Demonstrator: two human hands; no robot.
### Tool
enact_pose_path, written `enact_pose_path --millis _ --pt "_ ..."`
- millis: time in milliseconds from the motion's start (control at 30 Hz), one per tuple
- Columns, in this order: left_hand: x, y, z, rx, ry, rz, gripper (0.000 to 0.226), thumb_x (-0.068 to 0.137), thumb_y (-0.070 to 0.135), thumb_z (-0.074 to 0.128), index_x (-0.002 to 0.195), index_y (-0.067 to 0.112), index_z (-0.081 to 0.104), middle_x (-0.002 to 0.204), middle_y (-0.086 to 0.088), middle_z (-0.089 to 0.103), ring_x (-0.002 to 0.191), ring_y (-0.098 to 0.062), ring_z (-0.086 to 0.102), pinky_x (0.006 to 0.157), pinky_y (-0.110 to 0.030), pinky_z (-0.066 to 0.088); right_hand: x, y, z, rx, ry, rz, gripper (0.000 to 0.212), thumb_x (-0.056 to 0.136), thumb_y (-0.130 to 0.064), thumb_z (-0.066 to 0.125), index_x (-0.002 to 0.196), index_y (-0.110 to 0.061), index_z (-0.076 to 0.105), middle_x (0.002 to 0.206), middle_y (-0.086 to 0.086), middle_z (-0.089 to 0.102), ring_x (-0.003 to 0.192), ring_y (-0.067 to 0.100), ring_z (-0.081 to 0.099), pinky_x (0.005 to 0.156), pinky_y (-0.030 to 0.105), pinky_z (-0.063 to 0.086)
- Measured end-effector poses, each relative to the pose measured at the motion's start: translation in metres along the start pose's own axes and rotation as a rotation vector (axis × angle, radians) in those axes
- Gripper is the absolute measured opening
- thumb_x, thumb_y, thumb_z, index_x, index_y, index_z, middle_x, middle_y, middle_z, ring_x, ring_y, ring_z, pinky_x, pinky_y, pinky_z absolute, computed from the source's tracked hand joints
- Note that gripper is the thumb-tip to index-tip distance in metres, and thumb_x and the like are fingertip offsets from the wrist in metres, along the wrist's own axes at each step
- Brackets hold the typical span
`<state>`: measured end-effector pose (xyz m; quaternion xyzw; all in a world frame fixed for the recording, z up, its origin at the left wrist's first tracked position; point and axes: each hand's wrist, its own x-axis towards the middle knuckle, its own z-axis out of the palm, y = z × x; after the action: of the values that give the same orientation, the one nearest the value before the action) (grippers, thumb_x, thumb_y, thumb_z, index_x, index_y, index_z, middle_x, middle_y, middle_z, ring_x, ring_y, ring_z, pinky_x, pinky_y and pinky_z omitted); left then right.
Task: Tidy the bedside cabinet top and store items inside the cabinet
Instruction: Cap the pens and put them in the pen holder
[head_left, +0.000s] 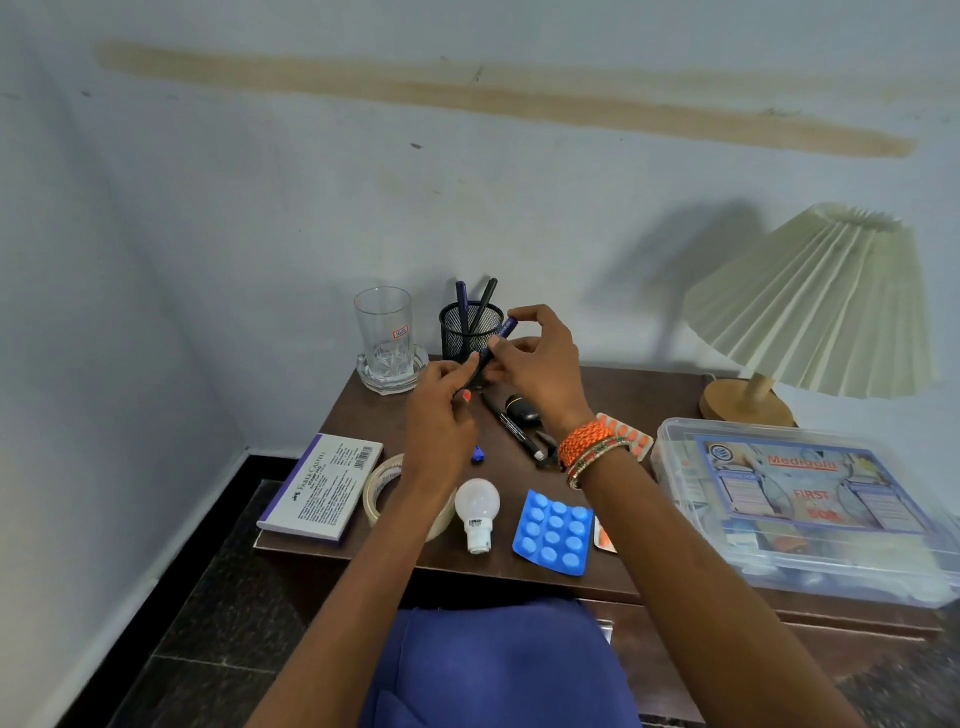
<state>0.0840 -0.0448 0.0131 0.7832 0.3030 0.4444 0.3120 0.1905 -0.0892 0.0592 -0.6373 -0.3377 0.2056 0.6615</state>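
currently both the left hand (441, 387) and right hand (535, 364) pinch one dark blue pen (496, 340), held tilted above the counter (374, 415) just in front of the mesh pen cup (470, 332).

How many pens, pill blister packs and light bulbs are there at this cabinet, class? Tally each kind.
Pens: 4 (two in holder, one held, one lying flat)
Blister packs: 3 (one blue, two orange)
Light bulbs: 1
Total: 8

"FABER-CASTELL" is printed along the notepad (321, 488) at lower left; "Medigold" and "FIRST" are read on the plastic box (802, 499) at right.
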Motion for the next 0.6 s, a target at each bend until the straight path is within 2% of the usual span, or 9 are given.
enact_pose_path --millis 133,233,333,400,500,533,600 --pt "0.024 -0.012 -0.007 -0.014 0.04 -0.036 0.041 0.088 -0.006 0.049 0.12 0.015 0.063 0.1 -0.003 0.067 0.09 -0.012 0.06 0.075 0.0 0.039 0.034 -0.009 -0.002 0.003 0.239 -0.188 0.03 0.085 -0.007 0.064 0.11 -0.019 0.053 0.081 0.013 0.07 0.069 0.02 0.071 0.067 0.027 0.058" --pt "0.038 -0.023 -0.016 0.021 0.123 -0.125 0.028 0.088 -0.004 0.052 0.104 0.009 0.07 0.102 -0.008 0.07 0.095 -0.016 0.063 0.076 -0.002 0.04 0.063 -0.016 -0.004 -0.021 0.383 -0.363 0.032 0.087 -0.007 0.059 0.114 -0.02 0.047 0.081 0.009 0.068 0.07 0.016 0.067 0.064 0.02 0.054" --pt "0.048 -0.031 -0.018 0.11 0.094 -0.138 0.028 0.091 -0.001 0.049 0.11 0.008 0.067 0.112 -0.009 0.067 0.094 -0.006 0.053 0.082 -0.004 0.032 0.087 -0.009 -0.002 -0.138 0.318 -0.4 0.032 0.089 -0.003 0.055 0.116 -0.014 0.045 0.078 0.003 0.063 0.063 0.009 0.062 0.057 0.015 0.049" --pt "0.056 -0.036 -0.015 0.15 0.014 -0.1 0.034 0.092 -0.001 0.047 0.121 0.01 0.061 0.121 -0.01 0.063 0.099 -0.008 0.052 0.087 -0.006 0.03 0.098 0.004 0.003 -0.248 0.231 -0.387 0.031 0.088 -0.001 0.053 0.116 -0.011 0.046 0.078 0.0 0.06 0.061 0.006 0.06 0.055 0.012 0.048" --pt "0.065 -0.047 -0.005 0.193 -0.143 -0.036 0.049 0.09 -0.007 0.045 0.135 0.011 0.046 0.138 -0.012 0.049 0.126 -0.019 0.046 0.101 -0.011 0.025 0.11 0.021 0.009 -0.341 0.149 -0.322 0.03 0.086 0.002 0.056 0.113 -0.009 0.05 0.073 0.003 0.058 0.06 0.012 0.058 0.051 0.008 0.045" --pt "0.066 -0.051 -0.002 0.234 -0.187 -0.013 0.052 0.09 -0.007 0.044 0.139 0.012 0.041 0.144 -0.01 0.042 0.134 -0.019 0.037 0.106 -0.015 0.021 0.113 0.027 0.009 -0.379 0.128 -0.293 0.029 0.085 0.002 0.057 0.111 -0.009 0.051 0.069 0.002 0.057 0.06 0.014 0.056 0.052 0.011 0.045" --pt "0.067 -0.058 0.002 0.293 -0.25 0.013 0.057 0.091 -0.006 0.044 0.143 0.014 0.034 0.151 -0.006 0.032 0.142 -0.018 0.024 0.111 -0.021 0.016 0.119 0.036 0.01 -0.452 0.086 -0.239 0.026 0.082 0.0 0.06 0.105 -0.011 0.055 0.064 0.002 0.057 0.058 0.017 0.055 0.056 0.024 0.047"
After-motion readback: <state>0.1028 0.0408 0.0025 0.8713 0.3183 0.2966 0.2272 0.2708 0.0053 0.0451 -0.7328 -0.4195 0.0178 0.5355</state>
